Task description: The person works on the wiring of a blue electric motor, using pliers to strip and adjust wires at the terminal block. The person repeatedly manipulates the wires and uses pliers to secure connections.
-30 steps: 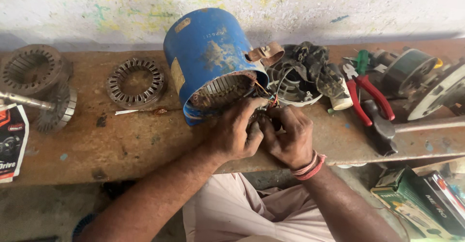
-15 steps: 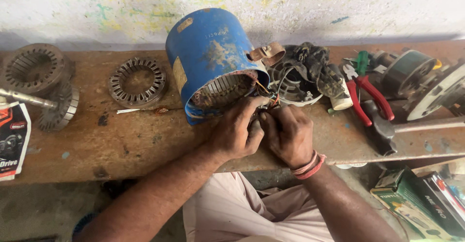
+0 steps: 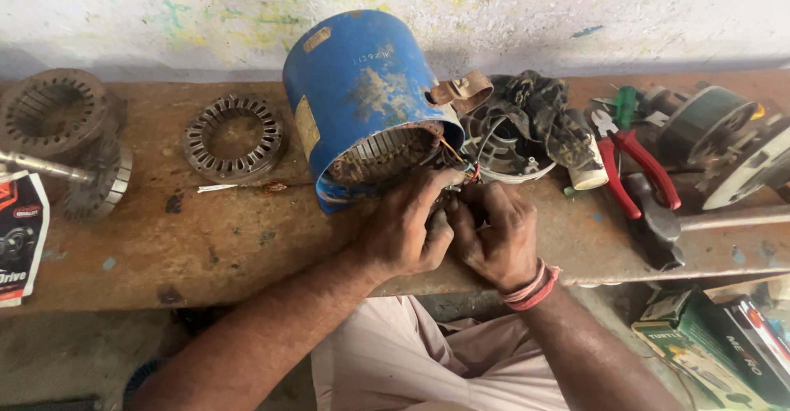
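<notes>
Rusty steel all along our bench (image 3: 206,246). Far left sits a stator core (image 3: 51,113) with a rotor (image 3: 97,182) on its shaft, then a flat ring of laminations (image 3: 234,138) lying well apart from the work. Next comes the blue motor shell (image 3: 358,90), tipped on its side with the open mouth facing us. Our left hand (image 3: 407,230) is curled at that mouth, fingers narrow and pinched on the wires (image 3: 461,167) coming out of the windings. Right hand (image 3: 498,234) sits touching it, fingers closed tight on the same leads, though we can't tell the exact grip. Compared with a second ago, hardly anything has shifted: both hands stay bunched at the same spot, so we're still fiddling with those leads. Further right are a fan cover (image 3: 502,152), a rag (image 3: 539,106), red pliers (image 3: 634,160) and a hammer (image 3: 658,226).
</notes>
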